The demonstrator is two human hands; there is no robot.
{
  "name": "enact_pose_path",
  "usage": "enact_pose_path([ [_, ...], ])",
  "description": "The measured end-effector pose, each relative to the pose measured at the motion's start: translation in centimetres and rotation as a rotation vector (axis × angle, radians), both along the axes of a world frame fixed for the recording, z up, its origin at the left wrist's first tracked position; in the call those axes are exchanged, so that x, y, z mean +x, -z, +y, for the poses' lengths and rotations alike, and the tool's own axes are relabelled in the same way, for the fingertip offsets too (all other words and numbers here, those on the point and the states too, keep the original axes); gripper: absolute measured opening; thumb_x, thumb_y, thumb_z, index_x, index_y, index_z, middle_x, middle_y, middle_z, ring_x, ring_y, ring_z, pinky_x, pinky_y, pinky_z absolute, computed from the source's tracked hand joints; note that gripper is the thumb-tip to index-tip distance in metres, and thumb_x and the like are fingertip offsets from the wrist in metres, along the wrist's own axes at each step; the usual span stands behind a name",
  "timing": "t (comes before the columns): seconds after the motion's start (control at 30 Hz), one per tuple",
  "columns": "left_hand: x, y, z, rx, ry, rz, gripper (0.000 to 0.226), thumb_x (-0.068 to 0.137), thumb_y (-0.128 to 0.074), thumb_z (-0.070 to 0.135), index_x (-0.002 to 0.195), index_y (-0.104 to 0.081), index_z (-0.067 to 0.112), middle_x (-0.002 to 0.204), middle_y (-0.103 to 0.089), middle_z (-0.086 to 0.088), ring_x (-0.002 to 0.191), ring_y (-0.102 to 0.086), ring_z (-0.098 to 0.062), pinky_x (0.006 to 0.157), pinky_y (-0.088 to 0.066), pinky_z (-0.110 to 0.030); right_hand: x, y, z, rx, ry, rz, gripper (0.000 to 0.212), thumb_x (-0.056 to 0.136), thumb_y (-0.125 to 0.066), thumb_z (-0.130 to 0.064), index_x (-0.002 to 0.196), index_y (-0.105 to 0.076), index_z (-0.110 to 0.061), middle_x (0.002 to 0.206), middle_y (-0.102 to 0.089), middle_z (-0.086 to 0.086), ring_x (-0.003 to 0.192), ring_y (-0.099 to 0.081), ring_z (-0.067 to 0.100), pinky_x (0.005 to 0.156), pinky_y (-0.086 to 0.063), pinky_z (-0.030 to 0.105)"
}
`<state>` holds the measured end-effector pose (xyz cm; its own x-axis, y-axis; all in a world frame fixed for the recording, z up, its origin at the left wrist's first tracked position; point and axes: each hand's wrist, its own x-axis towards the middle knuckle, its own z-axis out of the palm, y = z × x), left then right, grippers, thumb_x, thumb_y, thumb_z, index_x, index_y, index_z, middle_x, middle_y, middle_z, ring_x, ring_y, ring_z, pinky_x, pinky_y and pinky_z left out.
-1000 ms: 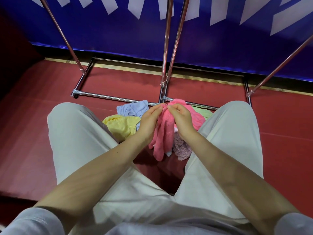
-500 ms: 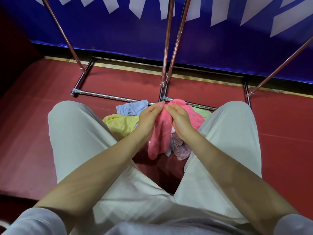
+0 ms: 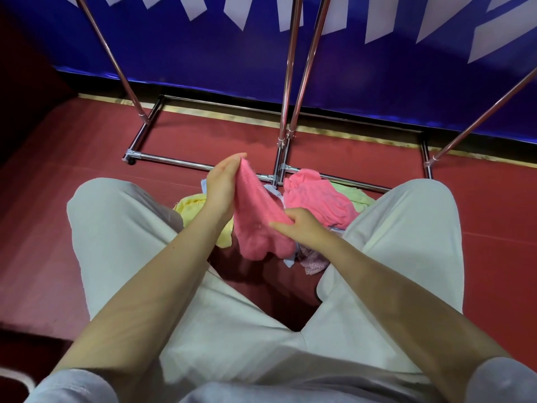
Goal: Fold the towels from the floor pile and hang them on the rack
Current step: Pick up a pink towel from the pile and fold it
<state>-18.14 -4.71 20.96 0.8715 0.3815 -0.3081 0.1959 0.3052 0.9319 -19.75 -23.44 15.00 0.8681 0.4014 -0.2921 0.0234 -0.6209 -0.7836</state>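
Observation:
A pink towel (image 3: 255, 219) hangs stretched between my two hands above the floor pile. My left hand (image 3: 222, 184) pinches its upper corner, raised toward the rack's base bar. My right hand (image 3: 299, 228) grips the towel's edge lower down and nearer to me. Under them lies the pile: a second pink towel (image 3: 313, 199), a yellow towel (image 3: 191, 207), a green towel (image 3: 353, 193), a mauve patterned cloth (image 3: 313, 261) and a bit of light blue cloth. The chrome rack (image 3: 286, 82) rises just behind the pile.
My knees in pale trousers (image 3: 116, 228) flank the pile on both sides. The rack's base bars (image 3: 186, 162) lie on the red floor (image 3: 72, 158). Slanted poles stand at left and right. A blue banner wall (image 3: 203, 59) closes off the back.
My hands, which held the pink towel close together at its top, have moved apart: the left went up and left, the right slid down along the edge, spreading the towel.

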Motion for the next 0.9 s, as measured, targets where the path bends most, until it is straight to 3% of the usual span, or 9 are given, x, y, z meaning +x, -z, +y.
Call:
enact_pose_path([
  [0.17,0.1,0.1,2.2,0.009,-0.086,0.001,0.019,0.087,-0.059,0.023,0.085,-0.077,0.025,0.096,-0.071,0.003,0.093,-0.062,-0.012,0.094,-0.047,-0.032,-0.8,0.4,-1.1,-0.28,-0.239,-0.012,0.044,0.086,-0.064,-0.041,0.058,-0.038,-0.018,0.056,-0.038,-0.002,0.057,-0.038,0.016,0.057,-0.026,0.034],
  [0.27,0.2,0.0,3.7,-0.049,-0.165,-0.007,0.018,0.089,-0.059,0.021,0.087,-0.077,0.022,0.096,-0.069,-0.001,0.093,-0.061,-0.014,0.098,-0.047,-0.035,-1.4,0.9,-1.5,-0.332,-0.326,-0.002,0.037,0.089,-0.06,-0.04,0.065,-0.046,-0.014,0.063,-0.047,-0.002,0.064,-0.047,0.018,0.058,-0.03,0.033],
  [0.43,0.2,-0.2,5.2,-0.154,-0.274,-0.037,0.017,0.096,-0.054,0.016,0.1,-0.07,0.012,0.092,-0.064,-0.003,0.078,-0.061,-0.009,0.078,-0.051,-0.022,-1.7,1.7,-2.0,-0.37,-0.278,0.026,0.033,0.089,-0.056,-0.045,0.069,-0.053,-0.019,0.069,-0.058,-0.003,0.072,-0.055,0.018,0.063,-0.039,0.032],
  [0.53,0.1,-0.4,5.5,-0.179,-0.302,-0.04,0.016,0.097,-0.053,0.016,0.098,-0.069,0.012,0.086,-0.063,-0.003,0.069,-0.061,-0.007,0.071,-0.051,-0.02,-1.0,1.8,-2.6,-0.408,-0.19,0.012,0.041,0.091,-0.052,-0.044,0.06,-0.04,-0.02,0.061,-0.049,-0.003,0.065,-0.049,0.018,0.059,-0.034,0.033],
  [0.63,0.0,-0.6,5.3,-0.195,-0.304,-0.035,0.015,0.096,-0.054,0.015,0.096,-0.069,0.013,0.087,-0.063,-0.003,0.068,-0.06,-0.007,0.07,-0.051,-0.019,-0.8,1.4,-3.0,-0.481,-0.252,-0.063,0.039,0.09,-0.052,-0.037,0.059,-0.036,-0.02,0.06,-0.045,-0.002,0.066,-0.048,0.021,0.058,-0.034,0.034],
  [0.77,0.2,-0.9,5.3,-0.231,-0.317,-0.042,0.016,0.097,-0.053,0.014,0.094,-0.069,0.013,0.087,-0.062,-0.002,0.069,-0.061,-0.007,0.07,-0.051,-0.019,-1.8,1.1,-2.5,-0.52,-0.493,-0.248,0.021,0.09,-0.052,-0.029,0.074,-0.046,-0.017,0.075,-0.059,0.009,0.074,-0.053,0.03,0.059,-0.033,0.033],
  [0.9,0.4,-0.8,6.2,-0.266,-0.335,-0.039,0.017,0.098,-0.053,0.016,0.093,-0.07,0.013,0.089,-0.064,-0.003,0.077,-0.061,-0.012,0.084,-0.051,-0.029,-2.4,1.3,-1.6,-0.499,-0.542,-0.349,0.012,0.089,-0.049,-0.02,0.095,-0.054,-0.012,0.084,-0.063,0.015,0.077,-0.057,0.035,0.061,-0.039,0.037],
])
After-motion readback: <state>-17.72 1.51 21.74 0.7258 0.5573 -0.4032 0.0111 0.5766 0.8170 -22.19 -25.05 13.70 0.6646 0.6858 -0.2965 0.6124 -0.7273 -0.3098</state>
